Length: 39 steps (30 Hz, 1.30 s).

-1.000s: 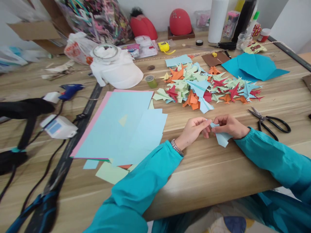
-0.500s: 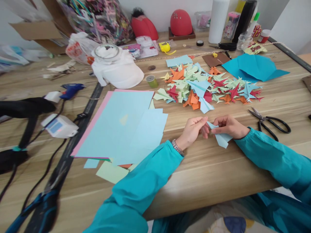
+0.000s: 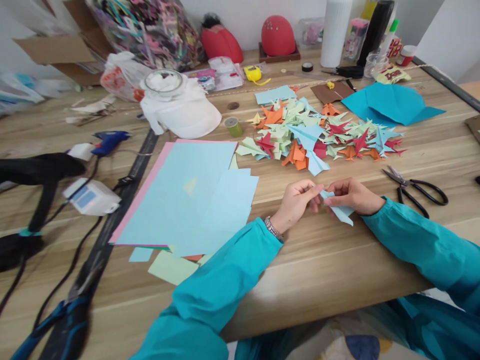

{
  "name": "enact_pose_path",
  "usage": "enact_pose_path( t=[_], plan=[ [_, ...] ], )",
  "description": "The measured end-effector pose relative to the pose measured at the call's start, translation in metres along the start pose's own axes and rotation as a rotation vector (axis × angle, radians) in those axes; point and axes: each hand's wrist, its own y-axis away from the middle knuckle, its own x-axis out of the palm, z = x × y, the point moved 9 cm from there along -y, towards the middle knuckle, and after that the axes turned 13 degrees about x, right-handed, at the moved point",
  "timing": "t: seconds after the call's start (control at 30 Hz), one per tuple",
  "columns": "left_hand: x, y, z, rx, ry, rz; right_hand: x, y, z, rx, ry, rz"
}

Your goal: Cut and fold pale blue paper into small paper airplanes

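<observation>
Since half a second ago, the folded light-blue paper [image 3: 342, 214] has turned in the fingers, its loose end now looking narrower. The right hand [image 3: 358, 196] pinches it between thumb and fingers, while the left hand [image 3: 298, 200] has its thumb and fingertips closed at the opposite end. The two hands are close together, and the paper is held between them above the near part of the wooden table [image 3: 318, 275]. Just beside the right hand lie black-handled scissors [image 3: 404, 183], blades parted. Beyond the hands spreads a pile of folded paper planes [image 3: 305, 135] in green, orange, red and blue; left of the left hand, blue sheets [image 3: 168, 200] lie stacked over pink.
</observation>
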Motion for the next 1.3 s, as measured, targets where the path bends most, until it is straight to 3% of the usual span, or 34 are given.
enact_pose_path(
  t=[0.2,0.4,0.5,0.6,0.73,0.8,0.87,1.03,1.3],
  plan=[
    [-0.009,-0.002,0.001,0.020,0.059,-0.086,-0.006,0.002,0.002,-0.046,0.015,-0.066],
    [0.006,-0.001,-0.005,0.003,-0.064,0.091,-0.007,-0.001,-0.002,-0.045,0.024,-0.048],
    [0.008,0.000,-0.004,-0.009,-0.066,0.118,-0.009,-0.001,-0.002,-0.049,-0.046,-0.077],
    [0.001,-0.001,-0.001,-0.005,0.013,0.043,-0.018,0.000,-0.002,-0.066,-0.238,-0.133],
    [-0.013,-0.004,0.002,-0.013,0.194,-0.142,-0.013,0.000,0.003,-0.103,-0.466,0.041],
    [-0.017,-0.005,0.004,-0.040,0.259,-0.206,-0.009,0.000,0.006,-0.139,-0.476,0.108],
    [-0.018,-0.005,0.006,-0.068,0.281,-0.228,-0.010,0.000,0.007,-0.180,-0.417,0.074],
    [-0.011,-0.005,0.006,-0.084,0.239,-0.155,-0.011,-0.002,0.004,-0.250,-0.253,-0.095],
    [-0.001,0.000,0.004,-0.091,0.087,0.003,-0.019,0.000,-0.001,-0.288,-0.332,-0.162]
  ],
)
